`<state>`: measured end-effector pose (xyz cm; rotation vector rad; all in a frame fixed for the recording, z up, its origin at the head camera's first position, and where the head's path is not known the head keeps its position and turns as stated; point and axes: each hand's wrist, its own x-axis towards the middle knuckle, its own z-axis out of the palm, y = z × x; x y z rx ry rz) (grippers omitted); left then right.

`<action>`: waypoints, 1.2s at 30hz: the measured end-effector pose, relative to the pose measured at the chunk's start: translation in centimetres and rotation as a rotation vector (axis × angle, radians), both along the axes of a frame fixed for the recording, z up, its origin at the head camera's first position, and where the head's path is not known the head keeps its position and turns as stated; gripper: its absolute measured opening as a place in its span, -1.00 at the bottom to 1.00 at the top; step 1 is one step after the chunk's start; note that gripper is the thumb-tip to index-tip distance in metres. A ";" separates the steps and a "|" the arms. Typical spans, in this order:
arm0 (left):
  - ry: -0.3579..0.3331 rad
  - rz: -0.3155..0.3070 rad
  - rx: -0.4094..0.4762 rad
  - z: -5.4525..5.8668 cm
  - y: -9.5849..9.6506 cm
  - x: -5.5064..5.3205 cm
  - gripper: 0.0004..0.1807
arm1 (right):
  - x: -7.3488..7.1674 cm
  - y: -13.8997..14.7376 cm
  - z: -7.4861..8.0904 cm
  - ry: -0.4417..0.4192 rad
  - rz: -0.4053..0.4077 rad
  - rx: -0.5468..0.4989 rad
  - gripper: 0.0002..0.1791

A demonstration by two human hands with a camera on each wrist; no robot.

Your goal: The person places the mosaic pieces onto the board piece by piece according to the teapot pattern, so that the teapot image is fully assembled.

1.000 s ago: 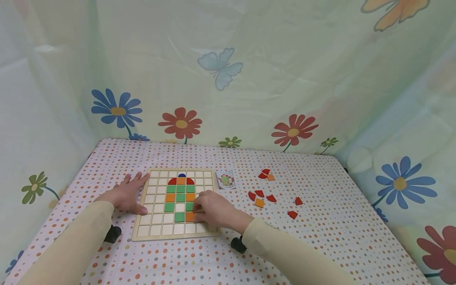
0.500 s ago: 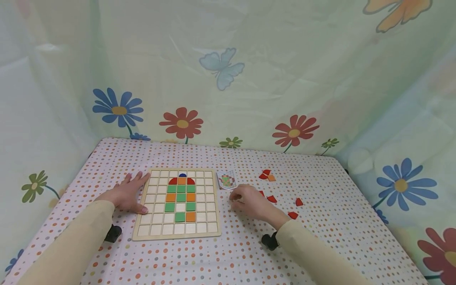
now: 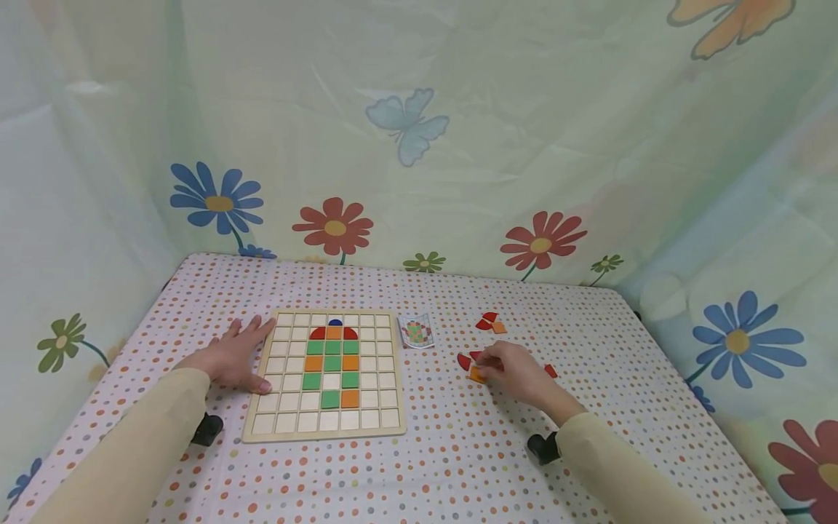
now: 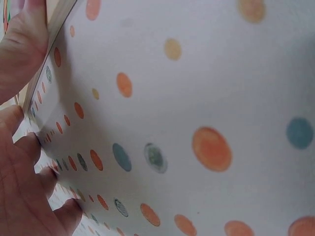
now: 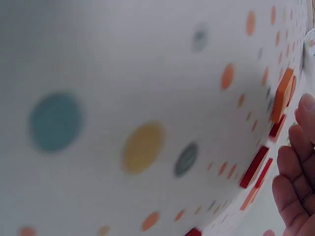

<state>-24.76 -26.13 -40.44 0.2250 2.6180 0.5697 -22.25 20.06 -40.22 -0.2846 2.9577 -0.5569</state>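
A wooden grid board (image 3: 325, 434) lies on the table, with green, orange, red and blue tiles set in its middle columns. My left hand (image 3: 225, 360) lies spread at its left edge; the thumb (image 4: 22, 54) overlaps the board's rim in the left wrist view. Over the loose pieces to the right of the board, my right hand (image 3: 517, 372) has its fingertips right at an orange square tile (image 3: 476, 375). That orange tile (image 5: 282, 96) shows in front of the thumb in the right wrist view. Red quarter-circle pieces (image 3: 463, 361) surround it, some partly hidden by the hand.
Beside the board's upper right corner lies a small pattern card (image 3: 416, 331). Farther back are red pieces (image 3: 487, 320) with another orange tile (image 3: 499, 327). A red piece (image 3: 551, 370) shows past my right hand. A flowered curtain (image 3: 419, 204) closes off the table's far side.
My right hand has left the board's lower right part and moved right to the loose pieces. An orange tile stays on the board where it was. The left hand has not moved.
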 end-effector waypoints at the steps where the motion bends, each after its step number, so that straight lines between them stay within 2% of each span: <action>1: -0.001 0.001 0.000 0.0 0.0 0.0 0.33 | 0.0 0.1 0.0 -0.005 -0.009 0.005 -0.90; 9: -0.014 0.011 0.020 -0.1 0.0 0.2 0.34 | 0.2 0.6 -0.4 -0.054 -0.061 0.059 -0.75; 20: -0.005 0.009 0.015 -0.2 0.0 0.2 0.34 | 0.2 0.8 -0.5 -0.043 0.016 0.045 -0.80; 32: 0.002 0.005 -0.006 -0.2 0.0 -0.1 0.35 | 0.1 0.8 -0.8 -0.060 0.006 0.023 -0.81; 36: 0.000 0.006 -0.008 -0.1 0.1 -0.1 0.35 | 0.4 0.3 -0.3 -0.040 0.036 0.012 -0.82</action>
